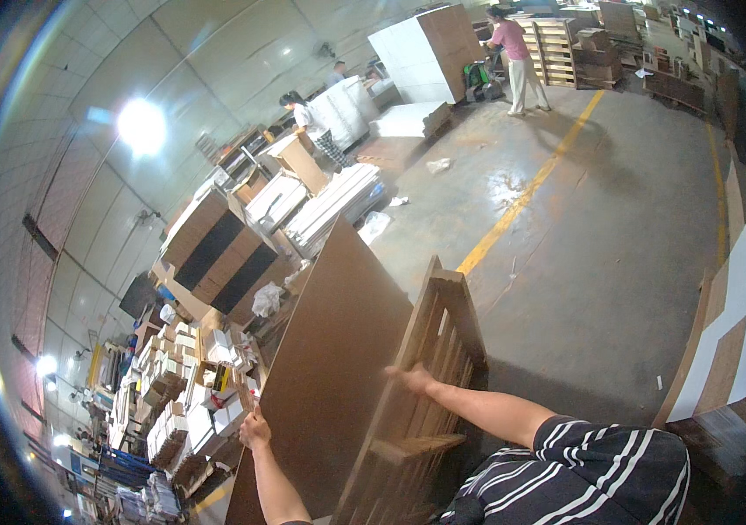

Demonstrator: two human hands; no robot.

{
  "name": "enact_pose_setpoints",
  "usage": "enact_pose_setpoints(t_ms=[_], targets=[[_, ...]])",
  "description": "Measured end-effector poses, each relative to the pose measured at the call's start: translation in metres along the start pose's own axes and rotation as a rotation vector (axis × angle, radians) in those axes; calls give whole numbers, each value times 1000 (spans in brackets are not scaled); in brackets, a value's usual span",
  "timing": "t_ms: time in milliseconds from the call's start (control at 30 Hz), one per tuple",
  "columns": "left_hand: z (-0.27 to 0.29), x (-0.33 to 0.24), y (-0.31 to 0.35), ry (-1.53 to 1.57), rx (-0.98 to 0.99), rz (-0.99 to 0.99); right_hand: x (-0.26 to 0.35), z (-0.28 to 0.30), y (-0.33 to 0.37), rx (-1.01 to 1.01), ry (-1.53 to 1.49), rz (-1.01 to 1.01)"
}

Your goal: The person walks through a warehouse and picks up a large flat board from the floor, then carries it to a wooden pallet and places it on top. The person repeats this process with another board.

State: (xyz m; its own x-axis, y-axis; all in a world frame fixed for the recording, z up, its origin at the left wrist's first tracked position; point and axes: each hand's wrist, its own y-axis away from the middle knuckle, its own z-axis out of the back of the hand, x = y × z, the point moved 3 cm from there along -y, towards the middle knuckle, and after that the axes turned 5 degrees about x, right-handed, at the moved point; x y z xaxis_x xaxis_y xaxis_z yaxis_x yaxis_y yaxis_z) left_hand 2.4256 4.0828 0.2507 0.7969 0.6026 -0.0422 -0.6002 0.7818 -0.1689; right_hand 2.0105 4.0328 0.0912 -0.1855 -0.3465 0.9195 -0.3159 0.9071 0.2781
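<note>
A large flat brown board (329,341) stands steeply tilted in front of me. My left hand (255,430) is closed round its left edge, low down. Right of the board, a slatted wooden pallet (451,306) is tipped up on its side, its top edge close to the board. My right hand (412,379) grips the pallet's side beam, fingers curled over toward the board. The fingertips of that hand are partly hidden.
Stacked white panels (338,206) and striped brown stacks (224,254) line the left. White-and-brown boards (731,324) stand at the right. A yellow line (530,188) crosses the concrete floor. One person (513,57) stands far back; another (307,122) bends by the panels.
</note>
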Motion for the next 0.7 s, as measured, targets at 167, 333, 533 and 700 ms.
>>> enact_pose_setpoints(t_ms=[167, 333, 533, 700], targets=[[2, -1, 2, 14, -20, -22, 17, -3, 13, -21, -29, 7], [11, -1, 12, 8, -42, -32, 26, -5, 21, 48, 117, -54], [4, 10, 1, 37, -4, -79, 18, -7, 17, -124, 144, -68], [-4, 9, -9, 142, -120, -78, -3, -20, -11, 26, 74, -178]])
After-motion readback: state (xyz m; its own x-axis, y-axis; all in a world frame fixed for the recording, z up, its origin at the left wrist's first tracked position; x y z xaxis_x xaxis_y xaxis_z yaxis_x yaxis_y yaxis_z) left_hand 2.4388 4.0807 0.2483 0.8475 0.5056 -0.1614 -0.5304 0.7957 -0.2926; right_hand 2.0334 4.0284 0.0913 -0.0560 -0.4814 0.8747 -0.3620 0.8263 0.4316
